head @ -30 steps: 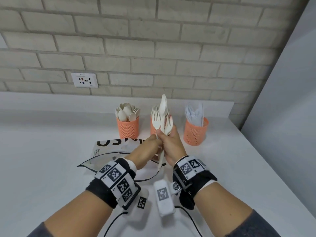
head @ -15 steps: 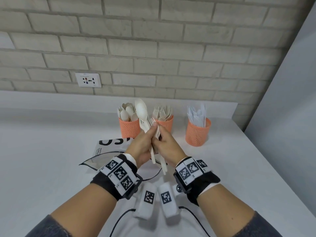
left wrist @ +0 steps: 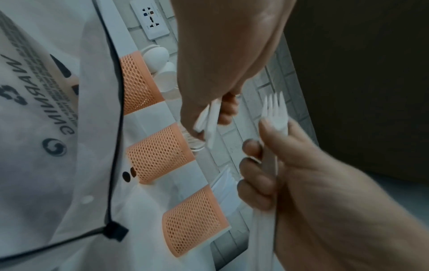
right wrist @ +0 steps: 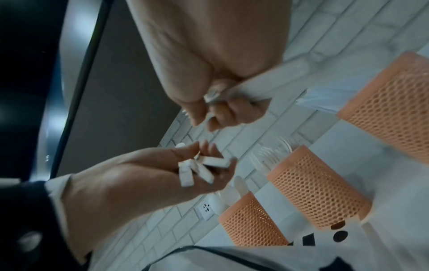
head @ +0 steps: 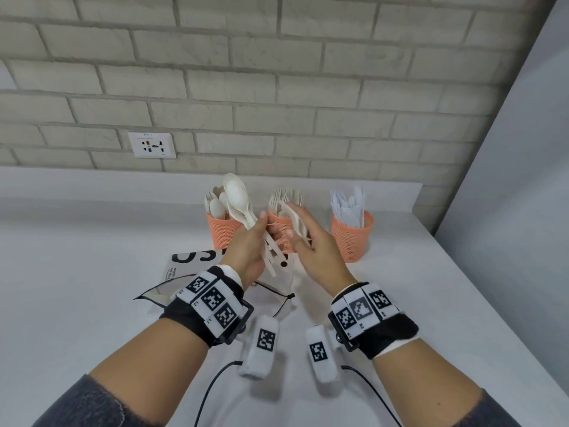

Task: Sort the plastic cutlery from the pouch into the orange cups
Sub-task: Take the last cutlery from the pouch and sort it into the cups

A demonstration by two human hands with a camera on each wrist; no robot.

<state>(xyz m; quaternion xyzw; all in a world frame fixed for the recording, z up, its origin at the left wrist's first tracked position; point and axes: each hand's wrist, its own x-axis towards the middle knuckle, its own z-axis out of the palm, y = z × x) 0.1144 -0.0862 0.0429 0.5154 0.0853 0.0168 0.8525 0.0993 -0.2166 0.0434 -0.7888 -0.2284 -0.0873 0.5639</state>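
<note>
Evidently the sorting is at the splitting stage: a mixed handful out of the pouch is being divided by type above the white counter. The left hand is curled round a bunch of white plastic spoons, bowls up toward 12 o'clock and handle ends fanning out below the palm. The right hand, just beside it at 3 o'clock and apart from it, grips a few white plastic forks; the left wrist view shows tines standing clear above the thumb.

Three orange mesh cups stand in a row beyond the hands. The orange mesh cup with spoons sits at 11 o'clock, the orange mesh cup with forks directly behind the hands, and the orange mesh cup with knives at 2 o'clock. The clear printed pouch with black edging lies flat on the counter below the hands, toward 7 o'clock.

The next move probably calls for each hand to carry its bunch over the matching cup, handles pointing down, and loosen only once the ends are inside the rim, since loose handles could catch on the mesh or on cutlery already standing there.
</note>
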